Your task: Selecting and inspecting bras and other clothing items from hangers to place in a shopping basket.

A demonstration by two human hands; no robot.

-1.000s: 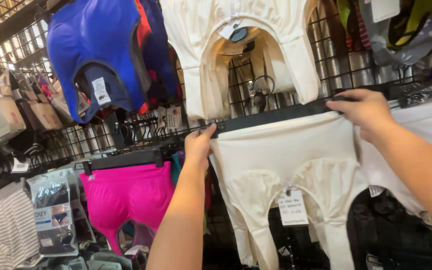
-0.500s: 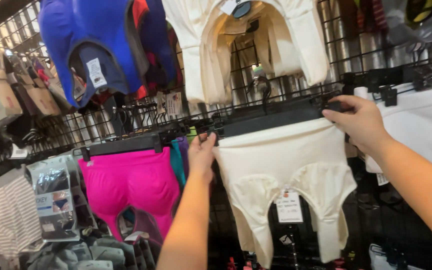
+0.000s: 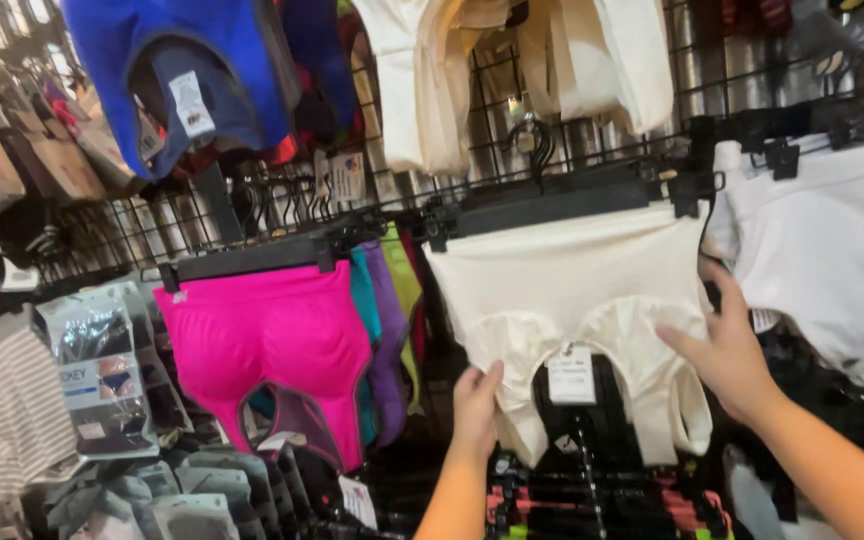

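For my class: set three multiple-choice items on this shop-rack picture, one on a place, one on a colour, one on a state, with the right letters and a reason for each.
1. Where does the left hand rest?
A. on the lower left leg of the cream shorts
B. on the black clip hanger
C. on the blue top

2. What colour are the shorts hanging left of the cream pair?
A. white
B. bright pink
C. black

3. How do the cream shorts hang?
A. folded in a packet
B. lying on a shelf
C. clipped to a hanger on the wire grid

Answers:
1 A, the fingers lie on the hem of that leg.
2 B, the front pair on that hanger is vivid pink.
3 C, the waistband sits in the hanger's clips, while the right hand touches the other leg.
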